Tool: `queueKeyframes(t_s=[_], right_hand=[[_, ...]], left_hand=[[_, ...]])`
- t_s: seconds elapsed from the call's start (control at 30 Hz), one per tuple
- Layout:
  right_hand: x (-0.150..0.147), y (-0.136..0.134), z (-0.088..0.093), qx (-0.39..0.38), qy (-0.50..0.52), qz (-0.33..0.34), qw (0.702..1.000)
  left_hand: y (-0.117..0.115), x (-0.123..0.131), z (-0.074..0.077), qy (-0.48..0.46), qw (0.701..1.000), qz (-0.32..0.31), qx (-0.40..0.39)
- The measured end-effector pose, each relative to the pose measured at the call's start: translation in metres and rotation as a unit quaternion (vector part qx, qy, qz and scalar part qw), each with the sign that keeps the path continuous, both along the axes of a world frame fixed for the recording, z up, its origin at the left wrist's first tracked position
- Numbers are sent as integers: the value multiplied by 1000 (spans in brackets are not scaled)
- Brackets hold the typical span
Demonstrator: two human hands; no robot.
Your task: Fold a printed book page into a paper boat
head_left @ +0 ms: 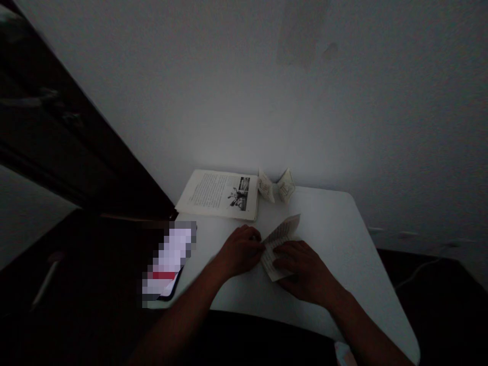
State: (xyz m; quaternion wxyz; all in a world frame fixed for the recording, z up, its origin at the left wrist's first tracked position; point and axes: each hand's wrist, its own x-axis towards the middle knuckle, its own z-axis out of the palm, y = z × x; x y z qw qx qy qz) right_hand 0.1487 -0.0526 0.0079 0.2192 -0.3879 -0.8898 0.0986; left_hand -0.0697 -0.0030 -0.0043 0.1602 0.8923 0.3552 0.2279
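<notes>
A printed sheet of paper (284, 229), creased so that one half stands up at a slant, is between my two hands over the table. My left hand (242, 249) is closed, its fingertips pinching the sheet's left edge at the fold. From the right, my right hand (303, 269) grips the lower half, with fingers over the print and the thumb low near its bottom edge. Behind them stand folded paper shapes (285, 185) made from printed pages. Beside these lies a book (213, 193) with text and black-and-white pictures on its top page.
A lit phone (173, 259), partly pixelated, lies at the left edge of the white table (335, 213). The table's back edge meets a grey wall (244, 101). A dark door (76, 127) with a handle is at left. A cable (419, 265) runs at the right.
</notes>
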Motion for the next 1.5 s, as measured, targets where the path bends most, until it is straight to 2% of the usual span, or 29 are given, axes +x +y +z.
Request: queueKeyframes(t_s=[0.17, 0.33, 0.63, 0.8, 0.9, 0.97, 1.13, 1.37, 1.5], right_hand=[[0, -1, 3, -6, 3, -8, 1000], [2, 1, -3, -8, 42, -33, 999], [2, 8, -7, -68, 153, -153, 974], [2, 12, -11, -79, 164, -197, 963], [2, 14, -12, -91, 157, -212, 960], [2, 15, -13, -95, 154, -219, 959], [2, 16, -16, -86, 141, -231, 959], [1, 18, -20, -74, 114, -230, 964], [-1, 16, -20, -54, 76, -242, 966]], left_hand=[[1, -1, 0, -11, 1000, 8, -12], [3, -1, 0, -30, 999, 7, -12], [6, 1, -6, -15, 999, 32, 0], [10, 11, -8, -23, 997, 69, 24], [1, 16, -8, -56, 992, 90, 69], [-10, 20, -7, -60, 990, 81, 96], [-35, 31, -5, 19, 994, 30, 106], [-43, 37, -15, 71, 987, 55, 136], [-49, 38, -17, 88, 985, 75, 128]])
